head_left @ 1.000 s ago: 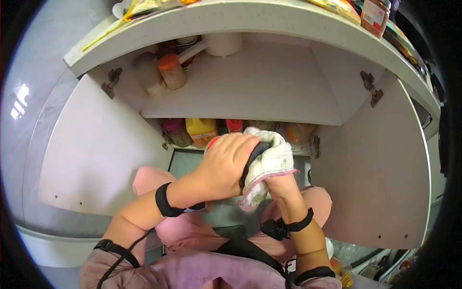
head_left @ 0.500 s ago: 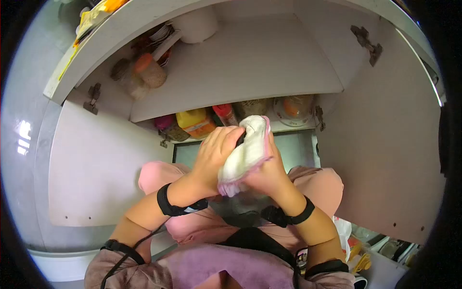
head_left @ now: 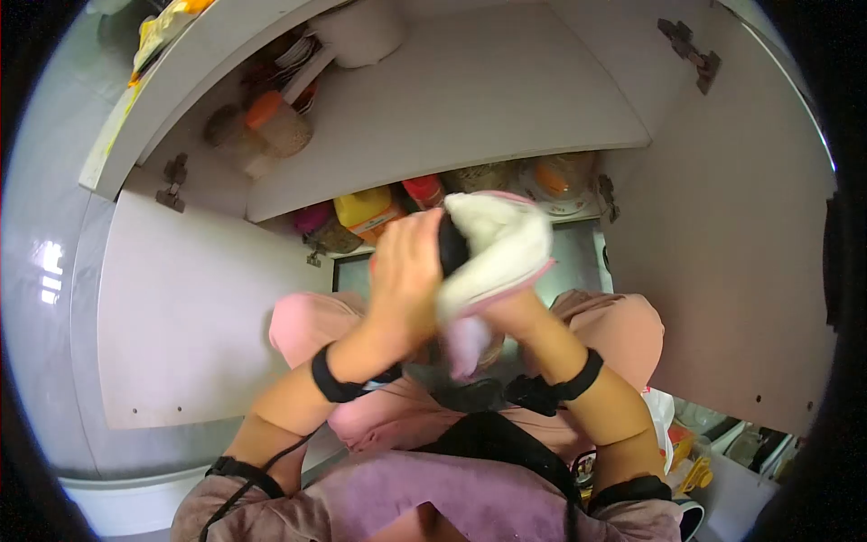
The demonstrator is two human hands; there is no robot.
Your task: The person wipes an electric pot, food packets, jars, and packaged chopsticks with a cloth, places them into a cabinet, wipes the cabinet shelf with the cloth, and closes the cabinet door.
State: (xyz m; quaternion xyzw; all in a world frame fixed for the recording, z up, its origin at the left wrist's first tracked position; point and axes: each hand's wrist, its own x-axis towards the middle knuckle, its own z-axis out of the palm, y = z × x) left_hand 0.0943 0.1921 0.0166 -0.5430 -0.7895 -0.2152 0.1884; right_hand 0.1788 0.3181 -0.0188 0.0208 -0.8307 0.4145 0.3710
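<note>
White cloth (head_left: 501, 257) on dark object (head_left: 452, 244) in hands (head_left: 404, 280) — slanting up-right.

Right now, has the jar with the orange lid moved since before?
No. The jar still stands on the upper shelf, left of the white pot; only the camera's view shifted.

Jar (head_left: 284, 129) left of a pot (head_left: 363, 34) on the upper shelf (head_left: 470, 99), jug (head_left: 363, 210) on the lower shelf (head_left: 589, 216) between a second jar (head_left: 332, 235) and a bottle (head_left: 423, 191), left door (head_left: 199, 316) and right door (head_left: 731, 244) flanking both, cloth (head_left: 501, 248) before the lower shelf
</note>
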